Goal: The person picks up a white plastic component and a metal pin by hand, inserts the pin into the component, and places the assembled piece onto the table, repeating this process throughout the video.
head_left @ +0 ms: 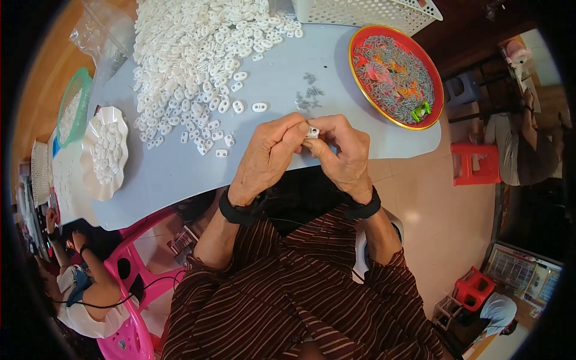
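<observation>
A small white plastic piece with two holes (312, 132) sits pinched between the fingertips of both my hands, just over the near edge of the pale blue table (180, 186). My left hand (267, 150) is closed on its left side, and my right hand (343, 147) grips it with thumb and forefinger from the right. Fingers hide part of the piece. Beyond them lies a small heap of short grey rods or springs (309, 99), too small to tell which. To the left spreads a big pile of similar white pieces (186, 54).
At the right stands a gold-rimmed red tray (433, 63) full of grey parts. A white perforated basket (360, 12) is at the back. Leftward are a wavy white dish (91, 174) of white pieces and a green basket (67, 96). Other people sit on both sides.
</observation>
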Motion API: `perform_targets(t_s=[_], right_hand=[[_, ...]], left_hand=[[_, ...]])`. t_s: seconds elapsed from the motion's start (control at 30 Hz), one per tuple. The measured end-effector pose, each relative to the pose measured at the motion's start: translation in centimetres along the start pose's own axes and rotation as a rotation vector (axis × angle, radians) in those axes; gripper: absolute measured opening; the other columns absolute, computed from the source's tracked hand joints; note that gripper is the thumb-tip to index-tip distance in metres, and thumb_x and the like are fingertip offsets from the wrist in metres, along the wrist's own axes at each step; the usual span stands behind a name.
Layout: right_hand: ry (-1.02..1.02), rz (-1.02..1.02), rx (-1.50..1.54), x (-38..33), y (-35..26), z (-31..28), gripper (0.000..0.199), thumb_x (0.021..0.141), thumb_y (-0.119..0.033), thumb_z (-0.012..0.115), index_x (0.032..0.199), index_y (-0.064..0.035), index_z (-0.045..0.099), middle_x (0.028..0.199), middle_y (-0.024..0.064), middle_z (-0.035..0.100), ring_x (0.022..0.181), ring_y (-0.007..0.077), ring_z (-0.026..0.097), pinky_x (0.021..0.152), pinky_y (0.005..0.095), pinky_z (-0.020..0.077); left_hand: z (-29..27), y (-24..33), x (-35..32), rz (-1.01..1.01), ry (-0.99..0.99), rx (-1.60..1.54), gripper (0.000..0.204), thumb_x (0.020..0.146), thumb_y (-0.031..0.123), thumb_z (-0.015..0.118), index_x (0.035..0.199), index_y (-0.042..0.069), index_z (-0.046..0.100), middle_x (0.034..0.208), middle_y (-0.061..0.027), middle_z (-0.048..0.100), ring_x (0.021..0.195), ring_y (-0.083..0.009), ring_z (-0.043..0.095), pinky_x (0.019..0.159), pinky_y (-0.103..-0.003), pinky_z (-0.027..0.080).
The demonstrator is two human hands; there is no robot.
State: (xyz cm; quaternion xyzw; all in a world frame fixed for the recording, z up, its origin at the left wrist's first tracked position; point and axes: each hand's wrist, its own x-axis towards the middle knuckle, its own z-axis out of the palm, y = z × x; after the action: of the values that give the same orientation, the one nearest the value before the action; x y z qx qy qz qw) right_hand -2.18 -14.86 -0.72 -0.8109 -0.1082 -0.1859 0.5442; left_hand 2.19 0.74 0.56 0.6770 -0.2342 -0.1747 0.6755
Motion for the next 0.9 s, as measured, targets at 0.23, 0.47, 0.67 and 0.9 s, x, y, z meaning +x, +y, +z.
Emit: perform_targets(t_s=[0.23, 0.47, 0.67, 0.9], right_hand=[[-0.014, 0.019, -0.012, 0.0, -0.3, -0.1, 0.019, 0.082, -0.004, 0.069, 0.096, -0.0013, 0.057, 0.072, 0.0083, 0.065, 0.062, 0.0145, 0.064, 0.056, 0.0258, 0.0505], [0.012, -0.076, -0.023, 0.3, -0.7, -0.1, 0.016, 0.082, -0.003, 0.070, 0.092, -0.0007, 0.058, 0.072, 0.0081, 0.066, 0.060, 0.0139, 0.064, 0.054, 0.0243, 0.0496], [0.008, 0.027, 0.092, 0.3, -0.2, -0.2, 0.014, 0.080, -0.002, 0.071, 0.091, -0.0007, 0.062, 0.071, 0.0050, 0.064, 0.060, 0.0106, 0.060, 0.056, 0.0225, 0.0490], [0.001, 0.105, 0.175, 0.8, -0.4, -0.6, 0.013, 0.089, -0.009, 0.063, 0.097, 0.0013, 0.064, 0.070, 0.0049, 0.063, 0.059, 0.0087, 0.055, 0.053, 0.0212, 0.0431]], left_hand=[[-0.1, -0.3, -0.1, -0.015, -0.002, 0.010, 0.023, 0.096, 0.015, 0.044, 0.083, -0.002, 0.053, 0.072, -0.0036, 0.053, 0.067, -0.0110, 0.048, 0.064, -0.025, 0.044], [-0.2, -0.3, -0.2, -0.055, -0.041, 0.018, 0.026, 0.096, 0.019, 0.044, 0.081, -0.001, 0.052, 0.071, -0.0031, 0.052, 0.067, -0.0103, 0.047, 0.065, -0.025, 0.042], [0.7, -0.3, -0.3, -0.010, 0.084, -0.068, 0.026, 0.097, 0.019, 0.044, 0.082, -0.001, 0.051, 0.066, -0.0024, 0.045, 0.063, -0.0096, 0.042, 0.058, -0.025, 0.037], [0.5, -0.2, -0.5, -0.007, 0.073, -0.030, 0.027, 0.098, 0.020, 0.043, 0.084, -0.001, 0.053, 0.071, -0.0019, 0.052, 0.068, -0.0094, 0.047, 0.065, -0.024, 0.040]])
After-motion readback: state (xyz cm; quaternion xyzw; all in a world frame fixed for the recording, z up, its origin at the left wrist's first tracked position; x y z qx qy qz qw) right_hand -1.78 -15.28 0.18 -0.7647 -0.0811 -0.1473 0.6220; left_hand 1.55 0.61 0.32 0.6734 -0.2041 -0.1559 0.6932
